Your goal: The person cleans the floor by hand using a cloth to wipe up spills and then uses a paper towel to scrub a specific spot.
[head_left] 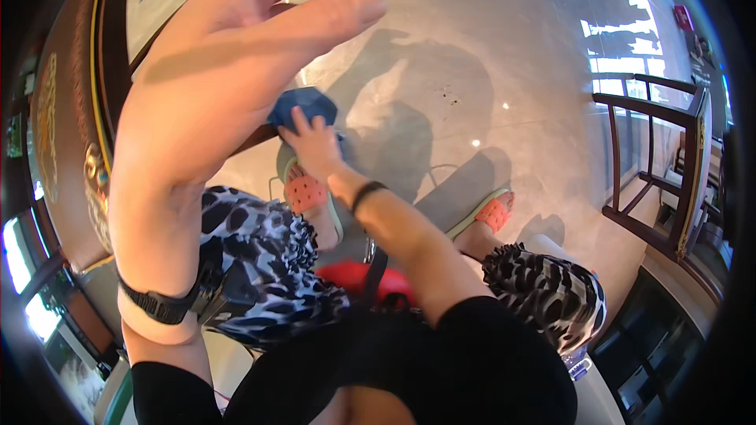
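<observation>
My left hand (220, 86) is raised large and close at the upper left, fingers curved and apart, with nothing visible in it. Below its thumb, my right hand (315, 145) presses on a blue cloth (311, 102), fingers spread over it, against a dark wooden piece that is partly hidden behind my left hand. A dark wooden frame (118, 7) rises behind my left hand, beside a brown panel with gilded ornament (67, 173). A red object (362, 283) lies low between my legs, crossed by a dark strap.
My feet in coral sandals (492, 212) stand on the pale floor (441, 78). A dark wooden chair or frame (646, 99) stands at the right, with a dark glossy panel (646, 330) below it. Bright window light lies at the upper right.
</observation>
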{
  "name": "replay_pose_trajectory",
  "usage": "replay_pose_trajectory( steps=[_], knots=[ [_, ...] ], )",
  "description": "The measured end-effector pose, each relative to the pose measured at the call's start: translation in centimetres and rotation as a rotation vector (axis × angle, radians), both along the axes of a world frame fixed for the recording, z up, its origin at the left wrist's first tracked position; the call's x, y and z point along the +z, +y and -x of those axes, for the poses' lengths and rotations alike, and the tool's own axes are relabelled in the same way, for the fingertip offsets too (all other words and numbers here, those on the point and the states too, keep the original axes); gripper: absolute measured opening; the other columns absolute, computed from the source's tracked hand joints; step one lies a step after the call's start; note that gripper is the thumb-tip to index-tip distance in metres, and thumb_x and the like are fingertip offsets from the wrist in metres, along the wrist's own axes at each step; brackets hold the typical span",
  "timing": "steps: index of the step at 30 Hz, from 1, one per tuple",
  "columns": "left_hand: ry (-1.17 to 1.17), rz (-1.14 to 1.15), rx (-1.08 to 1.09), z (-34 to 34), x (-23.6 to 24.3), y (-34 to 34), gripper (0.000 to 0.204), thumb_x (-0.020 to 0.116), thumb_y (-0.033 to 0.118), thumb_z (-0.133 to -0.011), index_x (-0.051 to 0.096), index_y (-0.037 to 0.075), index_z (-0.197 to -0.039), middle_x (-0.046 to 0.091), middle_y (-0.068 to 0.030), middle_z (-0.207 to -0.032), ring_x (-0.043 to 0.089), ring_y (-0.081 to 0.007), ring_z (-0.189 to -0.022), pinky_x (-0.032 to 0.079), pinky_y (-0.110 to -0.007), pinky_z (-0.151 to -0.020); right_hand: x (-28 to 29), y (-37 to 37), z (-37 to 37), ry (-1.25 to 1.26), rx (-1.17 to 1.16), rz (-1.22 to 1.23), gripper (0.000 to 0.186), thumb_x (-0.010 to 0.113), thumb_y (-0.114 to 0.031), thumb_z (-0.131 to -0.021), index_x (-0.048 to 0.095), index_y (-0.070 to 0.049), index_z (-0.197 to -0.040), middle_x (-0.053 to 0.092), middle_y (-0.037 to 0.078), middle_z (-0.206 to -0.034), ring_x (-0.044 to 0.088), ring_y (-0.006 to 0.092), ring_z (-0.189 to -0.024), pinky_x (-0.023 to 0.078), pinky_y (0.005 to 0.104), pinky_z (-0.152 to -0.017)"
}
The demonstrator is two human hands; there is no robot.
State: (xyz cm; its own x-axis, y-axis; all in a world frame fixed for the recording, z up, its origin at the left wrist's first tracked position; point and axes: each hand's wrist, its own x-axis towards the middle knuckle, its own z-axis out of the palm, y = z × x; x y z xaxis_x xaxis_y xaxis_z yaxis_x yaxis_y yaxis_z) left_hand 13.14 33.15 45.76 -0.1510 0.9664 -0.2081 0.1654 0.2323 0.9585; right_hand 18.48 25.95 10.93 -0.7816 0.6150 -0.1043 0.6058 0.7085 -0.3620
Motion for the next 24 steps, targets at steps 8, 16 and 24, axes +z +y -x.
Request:
replay_pose_trajectory(
  steps=[8,16,24],
  knots=[
    [0.215,0.007,0.111,-0.6,-0.9,0.5,0.044,0.057,0.023,-0.090,0.050,0.001,-0.128,0.053,-0.0086,-0.127,0.049,-0.0170,-0.117,0.035,-0.029,-0.098,-2.1,9.2,7.3,-0.215,-0.135,0.061,0.045,0.043,-0.023,-0.092,0.042,-0.035,-0.135,0.026,0.009,-0.149,0.042,0.0381,-0.112,0.046,0.0504,-0.069],
    [0.068,0.123,0.045,-0.6,-0.8,0.8,0.047,0.062,0.024,-0.087,0.051,0.002,-0.127,0.054,-0.0093,-0.121,0.046,-0.0156,-0.114,0.028,-0.029,-0.103,-2.4,16.2,0.1,-0.231,-0.659,0.252,0.063,0.054,-0.017,-0.086,0.031,-0.033,-0.142,0.018,0.012,-0.150,0.041,0.0424,-0.115,0.051,0.0438,-0.083],
    [0.206,0.151,0.002,0.1,-0.8,1.3,0.057,0.067,0.037,-0.083,0.051,0.005,-0.127,0.056,-0.0105,-0.116,0.046,-0.0166,-0.112,0.032,-0.030,-0.098,4.8,8.8,-9.0,-0.146,-0.839,0.409,0.071,0.061,-0.011,-0.077,0.035,-0.025,-0.141,0.028,0.019,-0.142,0.045,0.0420,-0.110,0.049,0.0428,-0.086]
  ],
)
